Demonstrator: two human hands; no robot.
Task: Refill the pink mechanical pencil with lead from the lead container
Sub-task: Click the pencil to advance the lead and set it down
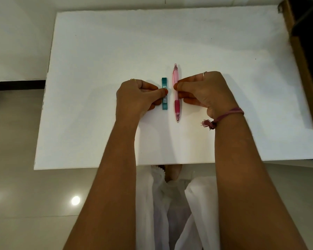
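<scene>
The pink mechanical pencil lies flat on the white table, tip toward me, with a darker pink grip near the tip. Left of it lies the slim teal lead container, parallel to the pencil. My right hand pinches the pencil's barrel at mid-length with thumb and fingers. My left hand has thumb and fingertips closed on the container's left side. Both things rest on the table surface.
The table's near edge runs just above my lap and white clothing. A dark wooden piece of furniture stands at the right edge. A pink thread band circles my right wrist. Shiny floor tiles lie to the left.
</scene>
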